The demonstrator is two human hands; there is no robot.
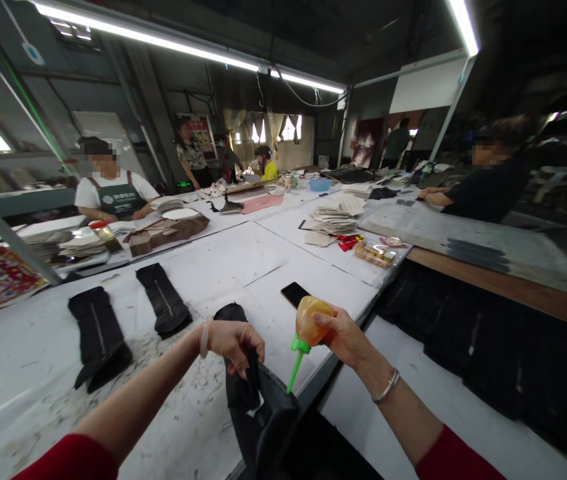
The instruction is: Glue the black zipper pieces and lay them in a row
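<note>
My right hand (346,337) grips a squeeze bottle (308,320) of amber liquid, tipped nozzle-down. Its thin green nozzle (294,373) meets the edge of a black boot-shaped leather piece (268,433), or comes very close to it. With bent fingers my left hand (238,343) pinches an upper flap of that same piece, which hangs over the table's front edge. Two similar black pieces with a light line down the middle lie to the left, one nearer (96,330) and one farther (161,297). A dark phone (294,293) lies behind the bottle.
The white table (203,267) bears stacks of pale pieces (333,217), a clear food box (376,253) and a blue basin (320,185). Black pieces (443,333) cover the right-hand surface. Co-workers sit at left (113,190) and right (488,173); a metal post (8,230) stands at left.
</note>
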